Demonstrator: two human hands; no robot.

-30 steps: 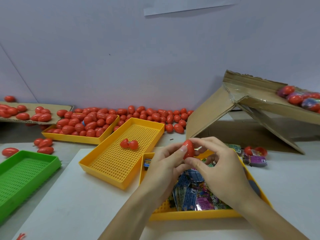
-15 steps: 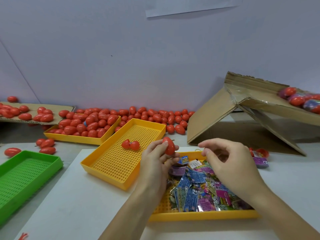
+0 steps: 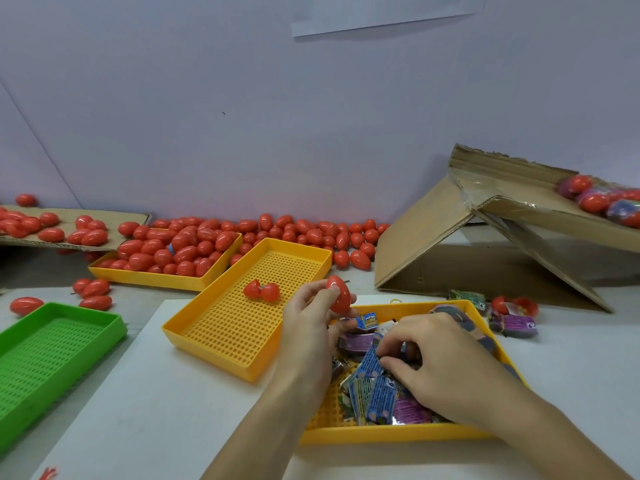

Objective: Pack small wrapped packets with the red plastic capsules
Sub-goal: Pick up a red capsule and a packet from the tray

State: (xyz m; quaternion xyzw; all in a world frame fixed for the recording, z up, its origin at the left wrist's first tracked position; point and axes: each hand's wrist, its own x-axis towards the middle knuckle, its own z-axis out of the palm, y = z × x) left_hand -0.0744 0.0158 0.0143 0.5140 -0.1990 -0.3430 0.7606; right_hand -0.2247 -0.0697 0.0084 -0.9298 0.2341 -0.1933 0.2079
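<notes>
- Left hand (image 3: 308, 317): grip clamped on a closed red capsule (image 3: 338, 298), held at the fingertips above the tray.
- Right hand (image 3: 446, 368): fingers curled down among the packets (image 3: 375, 393) in the near yellow tray (image 3: 381, 436); whether its grip holds one cannot be told.

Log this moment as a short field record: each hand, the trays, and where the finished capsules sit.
left hand: holds closed red plastic capsule
right hand: fingers curled into small wrapped packets
packet tray: yellow perforated plastic, nearest
middle yellow tray: one opened red capsule
far yellow tray: heaped with closed red capsules
green perforated tray: holds nothing visible
</notes>
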